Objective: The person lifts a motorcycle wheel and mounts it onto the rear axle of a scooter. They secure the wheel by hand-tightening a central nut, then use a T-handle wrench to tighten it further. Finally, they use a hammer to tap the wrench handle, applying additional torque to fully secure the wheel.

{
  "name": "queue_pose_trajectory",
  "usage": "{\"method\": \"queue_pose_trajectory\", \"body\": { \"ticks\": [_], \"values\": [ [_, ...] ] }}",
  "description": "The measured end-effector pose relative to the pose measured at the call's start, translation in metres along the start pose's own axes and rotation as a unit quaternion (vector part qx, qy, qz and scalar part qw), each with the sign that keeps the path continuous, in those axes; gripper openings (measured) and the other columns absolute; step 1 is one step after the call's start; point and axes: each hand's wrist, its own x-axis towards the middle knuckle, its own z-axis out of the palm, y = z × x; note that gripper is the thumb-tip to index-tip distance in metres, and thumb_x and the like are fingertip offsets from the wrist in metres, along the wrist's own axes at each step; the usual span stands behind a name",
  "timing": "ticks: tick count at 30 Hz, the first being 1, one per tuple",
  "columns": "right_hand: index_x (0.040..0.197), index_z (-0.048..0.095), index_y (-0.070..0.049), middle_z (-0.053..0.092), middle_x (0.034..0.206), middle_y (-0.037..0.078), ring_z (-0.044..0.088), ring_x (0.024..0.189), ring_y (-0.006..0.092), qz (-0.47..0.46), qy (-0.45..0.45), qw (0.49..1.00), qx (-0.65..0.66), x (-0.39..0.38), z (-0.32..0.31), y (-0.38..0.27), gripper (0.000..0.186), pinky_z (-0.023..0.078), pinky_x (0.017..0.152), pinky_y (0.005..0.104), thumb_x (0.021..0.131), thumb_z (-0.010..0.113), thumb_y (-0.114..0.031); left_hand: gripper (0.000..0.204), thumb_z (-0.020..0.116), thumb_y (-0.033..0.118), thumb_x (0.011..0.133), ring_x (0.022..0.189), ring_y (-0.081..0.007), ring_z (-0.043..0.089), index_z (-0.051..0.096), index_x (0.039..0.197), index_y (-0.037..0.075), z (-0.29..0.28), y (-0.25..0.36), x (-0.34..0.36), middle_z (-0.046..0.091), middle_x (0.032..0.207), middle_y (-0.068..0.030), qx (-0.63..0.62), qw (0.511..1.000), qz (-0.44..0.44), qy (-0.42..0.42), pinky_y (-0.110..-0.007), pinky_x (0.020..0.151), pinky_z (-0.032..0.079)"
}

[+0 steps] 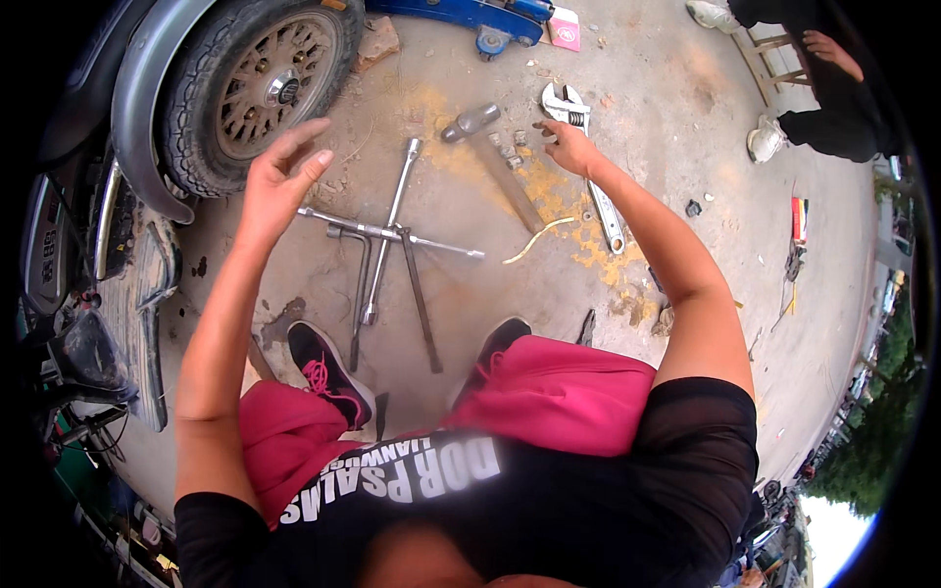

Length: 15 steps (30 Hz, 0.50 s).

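My left hand (287, 179) is raised beside the wheel (265, 98) at the upper left, fingers apart and holding nothing. My right hand (566, 147), empty with fingers apart, hovers at the silver adjustable wrench (606, 225); whether it touches the wrench I cannot tell. Between my hands a chrome cross wrench (395, 232) lies on the concrete over a dark L-shaped socket wrench (361, 279) and a dark bar (421, 314). A hammer (515, 181) rests left of the adjustable wrench, near small metal pieces (512, 152) and a pale yellowish strip (534, 238).
A blue floor jack (490, 34) and a brick (377, 44) are at the top. Another person in black (823, 132) is at the upper right beside a wooden frame (769, 64). A red-handled tool (799, 220) lies right. Vehicle parts (83, 333) crowd the left edge.
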Motion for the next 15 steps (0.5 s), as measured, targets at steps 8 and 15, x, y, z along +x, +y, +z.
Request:
{"method": "queue_pose_trajectory", "body": {
  "ticks": [8,15],
  "values": [
    [0.119,0.056,0.000,0.066,0.104,0.028,0.064,0.100,0.0433,0.117,0.144,0.983,0.004,0.025,0.066,-0.030,0.042,0.050,0.085,0.0474,0.088,0.067,-0.024,0.037,0.068,0.008,0.086,0.138,-0.0318,0.042,0.064,0.123,0.008,-0.128,0.119,0.031,0.052,0.140,-0.0110,0.540,0.757,0.365,0.043,-0.043,0.111,0.038],
    [0.111,0.060,0.003,0.068,0.090,0.023,0.069,0.082,0.0352,0.120,0.179,0.976,0.027,0.040,0.047,-0.035,0.031,0.053,0.074,0.0420,0.088,0.066,-0.017,0.057,0.075,0.022,0.080,0.142,-0.0308,0.035,0.058,0.134,0.017,-0.144,0.141,0.030,0.045,0.149,-0.0070,0.621,0.680,0.379,0.091,-0.049,0.119,0.025]
  ]
}}
